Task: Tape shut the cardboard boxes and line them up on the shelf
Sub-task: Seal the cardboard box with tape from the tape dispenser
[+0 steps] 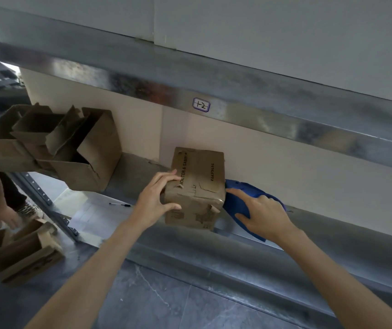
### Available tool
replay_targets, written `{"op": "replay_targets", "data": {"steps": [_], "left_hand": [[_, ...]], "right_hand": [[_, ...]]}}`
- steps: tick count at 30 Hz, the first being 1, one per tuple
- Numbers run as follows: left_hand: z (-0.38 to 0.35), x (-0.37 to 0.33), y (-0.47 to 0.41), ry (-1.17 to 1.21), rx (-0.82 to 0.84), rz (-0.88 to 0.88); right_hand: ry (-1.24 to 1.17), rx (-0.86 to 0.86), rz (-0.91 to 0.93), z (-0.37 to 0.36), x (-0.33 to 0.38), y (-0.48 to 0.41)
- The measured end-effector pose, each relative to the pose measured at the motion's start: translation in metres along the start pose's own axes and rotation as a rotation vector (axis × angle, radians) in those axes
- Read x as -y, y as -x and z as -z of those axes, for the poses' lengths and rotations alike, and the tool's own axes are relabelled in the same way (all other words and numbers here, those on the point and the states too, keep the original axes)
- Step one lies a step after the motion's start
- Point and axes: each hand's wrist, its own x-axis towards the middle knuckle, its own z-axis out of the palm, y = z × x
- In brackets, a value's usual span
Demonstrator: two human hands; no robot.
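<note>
Lower tier of a steel shelf, beige wall behind. Closed cardboard box seated near the wall, close to cubic, printed lettering running front to back. Left grip clasping its left edge, fingers on top, thumb on the front. Right grip grasping a blue tape dispenser, nose touching the box's right edge. Open boxes well apart, leftward; for lining up, left grip nearer.
</note>
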Motion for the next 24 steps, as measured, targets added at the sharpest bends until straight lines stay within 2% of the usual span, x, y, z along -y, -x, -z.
{"op": "replay_targets", "data": {"steps": [5,10,15,20,24], "left_hand": [[0.001,-0.001,0.001,-0.020,-0.010,0.001],[0.000,-0.001,0.000,-0.028,-0.025,0.008],[-0.002,0.001,0.000,-0.032,-0.021,0.009],[-0.002,0.002,0.000,-0.035,-0.016,0.017],[-0.003,0.002,0.001,-0.022,-0.013,0.024]], "right_hand": [[-0.199,0.013,-0.103,-0.020,-0.009,-0.016],[-0.437,0.163,-0.266,-0.038,-0.029,-0.029],[-0.453,0.238,-0.378,-0.060,-0.039,-0.040],[-0.568,0.205,-0.396,-0.077,-0.044,-0.043],[-0.549,0.220,-0.391,-0.088,-0.046,-0.043]]}}
